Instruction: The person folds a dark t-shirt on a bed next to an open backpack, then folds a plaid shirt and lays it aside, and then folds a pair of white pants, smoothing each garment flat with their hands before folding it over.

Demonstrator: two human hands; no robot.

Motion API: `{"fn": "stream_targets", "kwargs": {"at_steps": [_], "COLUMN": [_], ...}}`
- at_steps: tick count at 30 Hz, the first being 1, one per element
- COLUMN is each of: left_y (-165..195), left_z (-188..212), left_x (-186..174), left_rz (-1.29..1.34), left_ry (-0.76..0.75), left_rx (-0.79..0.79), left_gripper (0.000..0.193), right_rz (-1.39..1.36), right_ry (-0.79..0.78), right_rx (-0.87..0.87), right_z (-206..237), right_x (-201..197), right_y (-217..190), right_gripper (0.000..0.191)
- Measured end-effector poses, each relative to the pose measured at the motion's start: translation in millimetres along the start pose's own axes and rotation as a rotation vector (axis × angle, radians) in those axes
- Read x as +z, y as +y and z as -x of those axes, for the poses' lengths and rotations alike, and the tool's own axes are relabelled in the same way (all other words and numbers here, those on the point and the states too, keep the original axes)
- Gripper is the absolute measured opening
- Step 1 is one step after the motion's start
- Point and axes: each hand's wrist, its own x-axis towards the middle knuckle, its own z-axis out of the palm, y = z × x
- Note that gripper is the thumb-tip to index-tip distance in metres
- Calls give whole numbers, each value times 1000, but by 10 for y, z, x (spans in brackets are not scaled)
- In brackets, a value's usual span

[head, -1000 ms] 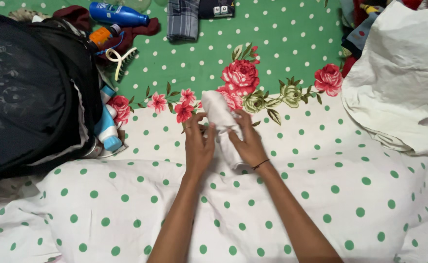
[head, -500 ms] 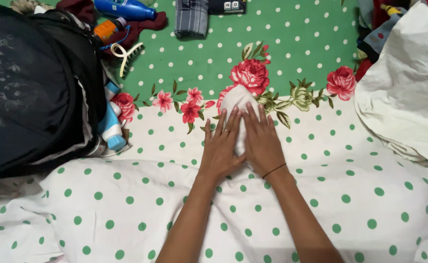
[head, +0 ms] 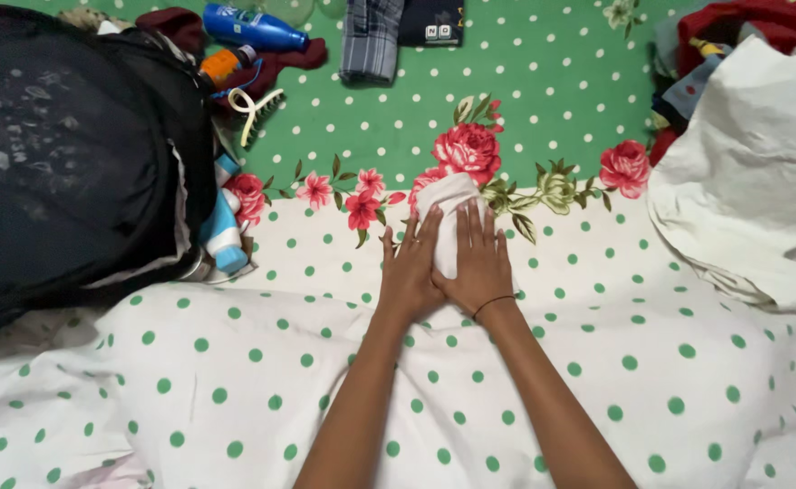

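The polka-dot bedsheet (head: 235, 389) fills the room's floor of view, white with green spots near us and green with a band of roses farther off. At the far left sits a big black backpack (head: 62, 154), with a blue tube (head: 223, 237) tucked at its right edge and a blue bottle (head: 253, 27) beyond it. A heap of white cloth (head: 751, 181) lies at the right, and a folded checked garment (head: 371, 41) at the far edge.

In the middle, the small folded white cloth (head: 448, 213) lies on the rose band. A second ago the fingers were bunched up, gathering and tucking it; now both hands lie flat on it, side by side. The left hand (head: 409, 272) and right hand (head: 479, 263) are spread, palms down, grasping nothing, only pressing. To my eye the folding has given way to smoothing the bundle flat.
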Motion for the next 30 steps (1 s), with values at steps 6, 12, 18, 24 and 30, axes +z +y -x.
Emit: {"fn": "stream_targets", "kwargs": {"at_steps": [6, 12, 18, 24, 30], "left_y": [-81, -198, -369, -412, -97], "left_z": [239, 171, 269, 435, 467], "left_x": [29, 63, -175, -356, -469], "left_rz": [303, 688, 791, 766, 158], "left_ry": [24, 345, 478, 359, 374], "left_rx": [48, 36, -216, -290, -116], "left_gripper": [101, 65, 33, 45, 46], "right_rz": [-115, -289, -1394, -1638, -480], "right_ry": [-4, 265, 48, -132, 447], "right_rx": [303, 134, 216, 421, 108], "right_z": [391, 578, 407, 302, 418], "right_x": [-229, -238, -73, 226, 1], "right_y": [-183, 13, 705, 723, 417], "right_gripper": [115, 86, 46, 46, 52]}}
